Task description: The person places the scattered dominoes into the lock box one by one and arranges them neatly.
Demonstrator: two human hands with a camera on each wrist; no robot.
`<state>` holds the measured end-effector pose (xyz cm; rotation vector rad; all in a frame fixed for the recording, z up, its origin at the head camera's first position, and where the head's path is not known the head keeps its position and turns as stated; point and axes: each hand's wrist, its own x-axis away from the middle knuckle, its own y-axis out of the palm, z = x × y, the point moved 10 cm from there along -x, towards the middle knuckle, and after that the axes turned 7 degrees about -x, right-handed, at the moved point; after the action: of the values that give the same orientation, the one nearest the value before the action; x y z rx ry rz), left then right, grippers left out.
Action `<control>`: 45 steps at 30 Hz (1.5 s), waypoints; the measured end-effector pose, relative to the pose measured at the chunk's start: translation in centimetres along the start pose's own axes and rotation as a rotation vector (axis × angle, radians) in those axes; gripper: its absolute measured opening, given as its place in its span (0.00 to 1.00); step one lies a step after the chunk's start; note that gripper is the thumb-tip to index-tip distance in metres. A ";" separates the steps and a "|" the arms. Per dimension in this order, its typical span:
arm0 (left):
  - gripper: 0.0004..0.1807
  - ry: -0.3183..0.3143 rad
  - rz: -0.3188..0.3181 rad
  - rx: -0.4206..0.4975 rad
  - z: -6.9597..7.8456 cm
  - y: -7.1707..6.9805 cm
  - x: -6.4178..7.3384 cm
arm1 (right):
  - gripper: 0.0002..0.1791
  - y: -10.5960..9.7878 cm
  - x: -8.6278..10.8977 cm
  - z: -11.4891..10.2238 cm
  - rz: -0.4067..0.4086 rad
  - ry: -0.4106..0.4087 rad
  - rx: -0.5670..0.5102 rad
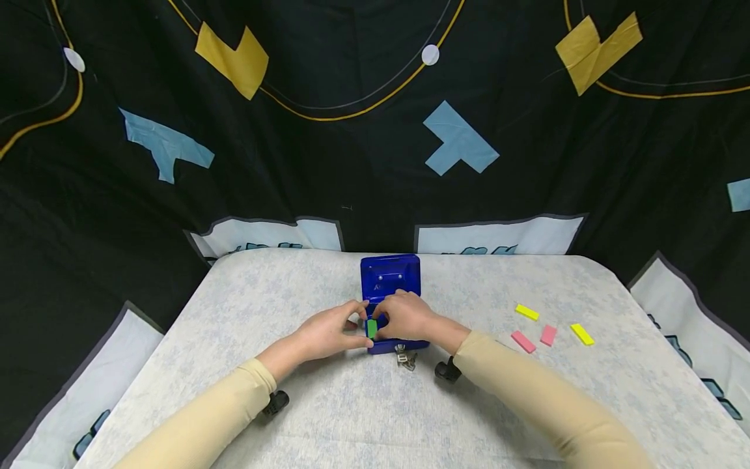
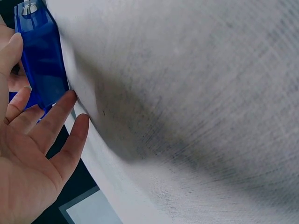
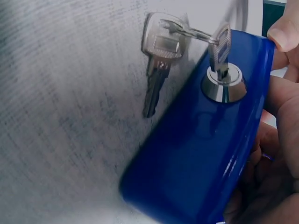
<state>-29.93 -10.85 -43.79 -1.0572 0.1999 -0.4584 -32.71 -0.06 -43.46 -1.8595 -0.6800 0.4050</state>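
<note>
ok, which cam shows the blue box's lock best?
Right wrist. The lock is close up and unobstructed there, with a key in it and a second key beside it. Head shows the lock only small, on the box's front; left wrist catches just part, at the top edge.

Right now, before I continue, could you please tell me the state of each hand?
Left hand: open, thumb at the blue box.
Right hand: curled beside the green block; whether it grips it cannot be told.
</note>
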 end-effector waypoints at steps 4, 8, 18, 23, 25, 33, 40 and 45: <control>0.25 0.012 0.011 0.001 0.1 0.0 -0.1 | 0.22 0.2 -0.1 0.0 0.003 0.005 -0.005; 0.26 0.019 0.016 -0.002 0.2 0.1 -0.1 | 0.21 0.4 -0.1 0.2 0.006 0.006 -0.008; 0.26 0.015 0.025 -0.035 0.2 0.1 -0.1 | 0.23 -1.4 1.2 1.1 0.060 0.007 -0.076; 0.26 0.012 0.030 -0.043 0.1 0.1 -0.1 | 0.22 -3.9 3.1 2.8 0.123 0.032 -0.116; 0.27 0.012 0.035 -0.050 0.1 0.0 -0.1 | 0.22 -4.9 4.1 3.8 0.137 0.044 -0.129; 0.27 0.010 0.028 -0.065 0.2 -0.2 -0.1 | 0.21 -8.6 9.1 9.6 0.214 0.112 -0.213; 0.29 0.014 0.037 -0.080 0.1 -0.1 -0.2 | 0.26 -9.9 15.2 15.8 0.176 0.186 -0.351; 0.29 0.021 0.043 -0.086 0.1 -0.1 -0.4 | 0.32 -10.5 20.0 20.5 0.140 0.281 -0.378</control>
<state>-30.28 -10.65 -43.72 -1.1310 0.2622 -0.4247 -31.53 30.32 -40.77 -2.2762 -0.4567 0.1014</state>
